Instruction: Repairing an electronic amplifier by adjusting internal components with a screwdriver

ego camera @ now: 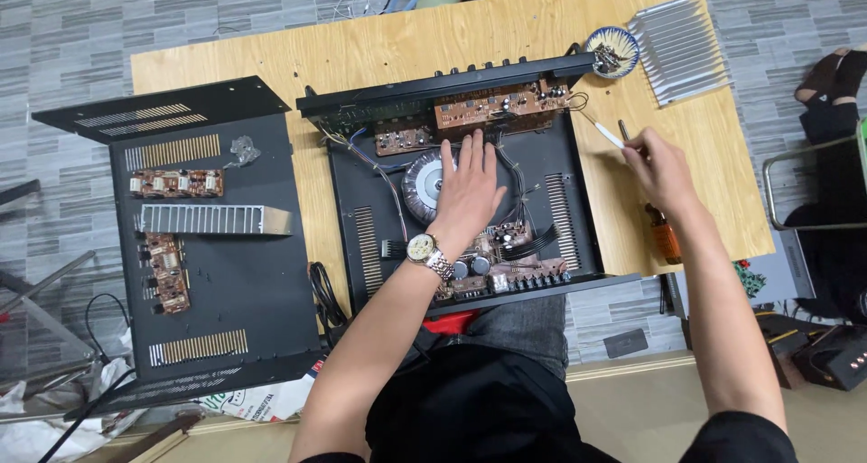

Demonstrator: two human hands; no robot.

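Bright, even overhead light w/ soft short shadows; mild glare on finned heatsink (679,49) and wooden table (379,52). Sharp at centre; slight wide-angle bowing at edges, corners softer.

One head-worn camera looks almost straight down from above the seated person, fairly near the worktop (379,47).
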